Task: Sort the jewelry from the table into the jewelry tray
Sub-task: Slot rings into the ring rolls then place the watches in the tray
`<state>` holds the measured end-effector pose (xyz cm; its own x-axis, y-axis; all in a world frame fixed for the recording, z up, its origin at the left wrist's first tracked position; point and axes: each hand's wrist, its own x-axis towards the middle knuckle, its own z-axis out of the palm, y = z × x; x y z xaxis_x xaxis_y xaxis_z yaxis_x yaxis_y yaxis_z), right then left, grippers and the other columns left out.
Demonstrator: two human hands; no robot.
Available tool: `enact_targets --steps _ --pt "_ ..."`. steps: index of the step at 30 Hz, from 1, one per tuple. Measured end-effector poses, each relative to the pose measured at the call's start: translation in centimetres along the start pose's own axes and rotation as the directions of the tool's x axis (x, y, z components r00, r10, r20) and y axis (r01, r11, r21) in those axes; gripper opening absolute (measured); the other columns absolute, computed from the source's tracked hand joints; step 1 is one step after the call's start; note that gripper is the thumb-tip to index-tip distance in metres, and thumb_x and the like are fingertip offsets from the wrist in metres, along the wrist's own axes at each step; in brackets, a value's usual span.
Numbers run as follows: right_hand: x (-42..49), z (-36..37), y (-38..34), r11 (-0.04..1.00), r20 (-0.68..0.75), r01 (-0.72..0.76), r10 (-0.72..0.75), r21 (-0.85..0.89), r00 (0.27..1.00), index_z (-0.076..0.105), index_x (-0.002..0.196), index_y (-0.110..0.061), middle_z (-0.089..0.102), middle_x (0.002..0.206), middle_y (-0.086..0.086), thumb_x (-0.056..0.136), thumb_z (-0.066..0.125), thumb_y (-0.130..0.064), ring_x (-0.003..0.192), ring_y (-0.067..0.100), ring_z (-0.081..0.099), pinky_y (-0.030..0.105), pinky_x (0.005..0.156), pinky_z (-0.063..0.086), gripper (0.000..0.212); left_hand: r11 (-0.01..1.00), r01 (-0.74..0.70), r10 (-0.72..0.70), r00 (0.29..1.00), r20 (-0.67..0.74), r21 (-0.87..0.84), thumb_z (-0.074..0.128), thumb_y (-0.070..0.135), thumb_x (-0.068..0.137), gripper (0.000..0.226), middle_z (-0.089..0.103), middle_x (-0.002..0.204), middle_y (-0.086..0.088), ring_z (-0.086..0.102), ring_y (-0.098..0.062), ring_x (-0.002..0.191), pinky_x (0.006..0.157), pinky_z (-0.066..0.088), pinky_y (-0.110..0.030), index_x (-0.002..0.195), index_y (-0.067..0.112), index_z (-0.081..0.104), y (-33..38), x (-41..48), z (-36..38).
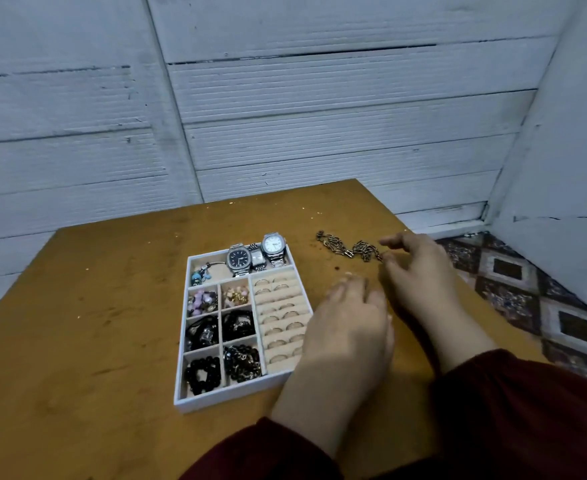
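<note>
A white jewelry tray (230, 398) sits mid-table. Its back row holds three watches (240, 258) and a blue charm bracelet (200, 276). Small cells hold pink beads (201, 301), gold pieces (236, 296) and black bead bracelets (202, 375). The right section holds several rings (280, 308) in beige rolls. A dark metal link chain (344, 247) lies loose on the table, right of the tray. My right hand (420, 271) hovers at the chain's right end with fingers spread, thumb and forefinger close to the last links. My left hand (347, 327) lies palm down, overlapping the tray's right edge.
The brown wooden table (94, 341) ends close behind the chain and to its right. White grooved wall panels (320, 109) stand behind it. A patterned floor covering (534, 292) shows on the right, below the table's edge.
</note>
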<state>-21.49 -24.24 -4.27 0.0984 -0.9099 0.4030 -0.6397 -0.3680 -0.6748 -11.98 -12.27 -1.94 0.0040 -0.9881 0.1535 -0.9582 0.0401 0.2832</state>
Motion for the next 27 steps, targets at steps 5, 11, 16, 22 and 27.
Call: enact_targets --steps 5,11,16,22,27 --pt "1.7 -0.1 1.1 1.0 0.052 0.01 -0.009 -0.024 0.999 0.068 0.1 -0.028 0.063 0.109 0.005 0.086 0.061 -0.019 0.112 0.029 0.053 0.043 0.099 0.038 0.018 0.986 0.169 -0.168 0.976 0.139 0.004 0.029 0.034 0.101 0.063 -0.007 0.158 -0.015 -0.013 -0.027 0.145 0.117 -0.005 -0.038 0.151 0.004 0.002 1.7 1.7 2.3" --pt "2.9 1.0 1.0 0.999 0.118 0.029 -0.024 -0.045 0.993 0.066 0.104 -0.031 0.06 0.114 0.0 0.088 0.059 -0.03 0.117 0.027 0.049 0.039 0.1 0.034 0.017 0.97 0.211 -0.23 0.958 0.17 0.122 0.025 0.05 0.098 0.071 -0.012 0.159 -0.011 -0.019 -0.027 0.144 0.113 -0.013 -0.047 0.151 0.011 0.0 2.3 2.6 3.3" --pt "3.8 1.7 0.6 0.991 0.219 0.101 -0.08 -0.087 0.972 0.065 0.109 -0.037 0.055 0.118 0.001 0.088 0.06 -0.039 0.122 0.026 0.04 0.04 0.105 0.026 0.022 0.964 0.248 -0.26 0.955 0.143 0.099 0.025 0.057 0.095 0.073 -0.012 0.159 -0.003 -0.018 -0.025 0.145 0.113 -0.014 -0.052 0.152 0.02 0.0 1.5 2.4 4.0" --pt "4.6 2.5 -0.1 0.934 0.366 0.258 -0.157 -0.245 0.917 0.059 0.122 -0.04 0.048 0.133 -0.004 0.088 0.056 -0.051 0.127 0.025 0.03 0.04 0.103 0.02 0.036 0.964 0.25 -0.257 0.963 0.081 0.09 0.009 0.063 0.08 0.082 -0.005 0.16 -0.002 -0.013 -0.023 0.146 0.113 -0.012 -0.051 0.151 0.023 0.005 1.2 2.5 4.6" --pt "5.5 2.7 -1.1 0.855 0.437 0.353 -0.171 -0.381 0.883 0.062 0.119 -0.037 0.048 0.135 -0.004 0.087 0.057 -0.052 0.13 0.027 0.026 0.043 0.104 0.018 0.036 0.968 0.239 -0.242 0.97 0.031 0.079 -0.005 0.064 0.064 0.097 -0.001 0.16 -0.003 -0.009 -0.024 0.146 0.113 -0.011 -0.05 0.151 0.024 0.008 1.3 2.4 4.8"
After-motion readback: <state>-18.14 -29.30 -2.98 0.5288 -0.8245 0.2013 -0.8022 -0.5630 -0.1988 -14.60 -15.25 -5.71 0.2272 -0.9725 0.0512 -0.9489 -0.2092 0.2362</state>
